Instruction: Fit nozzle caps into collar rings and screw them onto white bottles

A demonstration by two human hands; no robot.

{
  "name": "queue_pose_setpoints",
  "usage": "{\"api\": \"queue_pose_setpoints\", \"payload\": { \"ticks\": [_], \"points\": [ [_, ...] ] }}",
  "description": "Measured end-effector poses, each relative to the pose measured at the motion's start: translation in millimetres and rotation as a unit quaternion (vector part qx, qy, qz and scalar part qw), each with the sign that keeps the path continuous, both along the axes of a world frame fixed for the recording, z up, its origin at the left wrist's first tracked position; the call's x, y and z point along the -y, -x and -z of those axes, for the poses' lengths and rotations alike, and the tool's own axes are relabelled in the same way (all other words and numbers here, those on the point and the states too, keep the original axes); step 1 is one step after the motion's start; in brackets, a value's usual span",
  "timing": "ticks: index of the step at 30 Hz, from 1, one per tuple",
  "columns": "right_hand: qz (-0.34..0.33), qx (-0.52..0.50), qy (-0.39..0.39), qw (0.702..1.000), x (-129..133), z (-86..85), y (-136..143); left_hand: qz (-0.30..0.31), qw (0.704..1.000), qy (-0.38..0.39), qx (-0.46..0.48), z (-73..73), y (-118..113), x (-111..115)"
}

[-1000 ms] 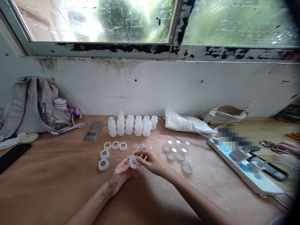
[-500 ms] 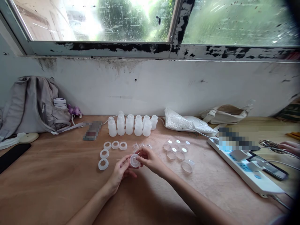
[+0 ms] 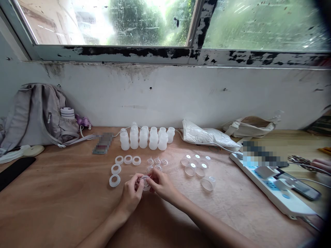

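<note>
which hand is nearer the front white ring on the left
Left. The left hand is right of the front white ring; the right hand is farther right, beyond the left hand.

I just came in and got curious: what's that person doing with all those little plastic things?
The person's left hand and right hand are both holding a translucent plastic ring by its edges, just above the table; fingers partly hide it. Five white plastic rings lie to the left, small clear teat-shaped pieces just beyond the hands, and clear plastic caps to the right. Farther back, frosted plastic bottles stand upright in a cluster.
</note>
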State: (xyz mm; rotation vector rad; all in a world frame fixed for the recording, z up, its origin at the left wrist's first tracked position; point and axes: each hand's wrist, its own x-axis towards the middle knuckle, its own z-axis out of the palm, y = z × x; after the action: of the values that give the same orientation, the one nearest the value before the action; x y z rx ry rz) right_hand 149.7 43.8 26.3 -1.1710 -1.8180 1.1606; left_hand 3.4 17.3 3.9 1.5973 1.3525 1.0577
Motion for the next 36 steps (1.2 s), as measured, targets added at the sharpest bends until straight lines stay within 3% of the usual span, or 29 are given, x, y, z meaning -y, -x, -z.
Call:
{"api": "queue_pose_setpoints", "payload": {
  "ticks": [12,22,28,36],
  "points": [
    [0.025,-0.034,-0.079,0.996,6,30.7,7,-0.017,0.993,-0.041,-0.106,5.6,-2,-2],
    [0.04,-0.075,-0.034,0.996,8,32.0,7,-0.013,0.991,-0.037,-0.127,-0.3,-4,-2],
    [0.038,-0.07,-0.065,0.995,9,30.4,8,-0.011,0.989,-0.063,-0.136,6.1,-6,0],
    [0.044,-0.098,-0.058,0.993,9,34.7,7,-0.011,0.991,-0.084,-0.105,1.8,-4,-2]
  ]
}}
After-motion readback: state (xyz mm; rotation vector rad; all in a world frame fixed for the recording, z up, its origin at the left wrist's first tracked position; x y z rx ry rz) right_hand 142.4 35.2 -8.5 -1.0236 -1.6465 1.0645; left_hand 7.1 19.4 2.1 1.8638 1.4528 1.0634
